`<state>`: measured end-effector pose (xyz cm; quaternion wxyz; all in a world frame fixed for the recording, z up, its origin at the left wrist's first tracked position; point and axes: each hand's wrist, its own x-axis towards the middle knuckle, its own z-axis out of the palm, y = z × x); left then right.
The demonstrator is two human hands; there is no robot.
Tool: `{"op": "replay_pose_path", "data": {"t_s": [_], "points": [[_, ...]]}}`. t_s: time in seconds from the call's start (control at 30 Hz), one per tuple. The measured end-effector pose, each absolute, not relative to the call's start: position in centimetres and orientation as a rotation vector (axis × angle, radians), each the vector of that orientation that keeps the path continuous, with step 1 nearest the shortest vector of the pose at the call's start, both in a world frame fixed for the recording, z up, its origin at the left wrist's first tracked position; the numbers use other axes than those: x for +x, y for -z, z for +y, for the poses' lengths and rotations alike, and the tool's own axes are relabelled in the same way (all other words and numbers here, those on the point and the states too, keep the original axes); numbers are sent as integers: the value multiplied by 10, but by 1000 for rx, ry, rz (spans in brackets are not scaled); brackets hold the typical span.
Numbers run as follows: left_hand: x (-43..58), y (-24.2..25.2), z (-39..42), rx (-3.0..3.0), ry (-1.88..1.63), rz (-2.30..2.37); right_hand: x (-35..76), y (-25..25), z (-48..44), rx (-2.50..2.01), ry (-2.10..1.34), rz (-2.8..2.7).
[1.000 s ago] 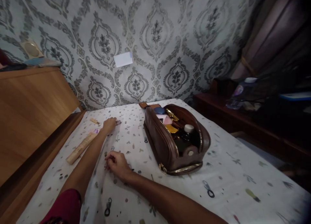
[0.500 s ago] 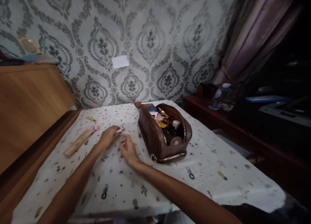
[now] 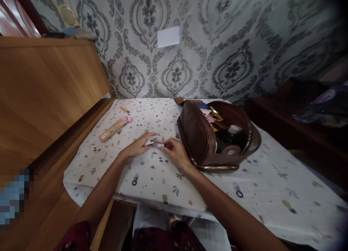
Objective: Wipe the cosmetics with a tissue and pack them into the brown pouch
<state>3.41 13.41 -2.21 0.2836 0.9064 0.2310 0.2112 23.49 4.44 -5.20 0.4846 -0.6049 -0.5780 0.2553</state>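
The small tube [image 3: 160, 144] now sits between both hands, just above the bench [image 3: 244, 193] and just left of the open pouch [image 3: 195, 135]. A second ago it lay further back on the cloth under the left hand [image 3: 137, 148] alone, while the right hand [image 3: 176, 153] rested apart, nearer the body. Since then the left has drawn it in and the right has come across to meet it. The left fingers [image 3: 148, 138] are closed on the pale end and the right fingers [image 3: 169, 145] are pinched on the dark end, so each hand has a hold, as for pulling or twisting the ends apart. Whether the cap has loosened is too small to tell. The beige tube [image 3: 112, 130] lies untouched at the left. A white-capped bottle [image 3: 235, 129] stands inside the pouch.
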Motion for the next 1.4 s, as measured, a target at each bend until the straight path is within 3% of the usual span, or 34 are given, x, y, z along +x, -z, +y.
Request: {"op": "replay_pose_path", "data": {"t_s": [0.2, 0.5, 0.83, 1.1, 1.4], "points": [[33, 16, 139, 2295, -907, 1036, 234, 49, 41, -1602, -493, -1617], [53, 26, 104, 2803, -725, 612, 234, 50, 41, -1601, -401, -1735], [60, 26, 106, 2555, -999, 869, 230, 47, 39, -1594, -424, -1725], [58, 25, 99, 2603, -921, 960, 229, 43, 37, -1618, -432, -1763], [35, 31, 60, 2910, -506, 929, 229, 44, 37, -1612, -410, -1785]]}}
